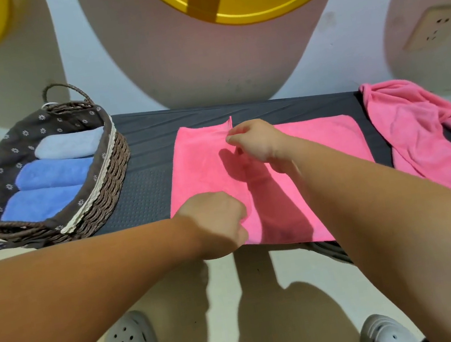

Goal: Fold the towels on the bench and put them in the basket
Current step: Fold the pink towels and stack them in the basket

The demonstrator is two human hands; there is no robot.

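Where our right forearm crosses it, we lose part of the pink towel, and blur smears both wrists. Our left hand pinches the fold's near edge, fingers curled; our right hand pinches its raised far corner. We see the towel on the bench, its long axis running left to right.
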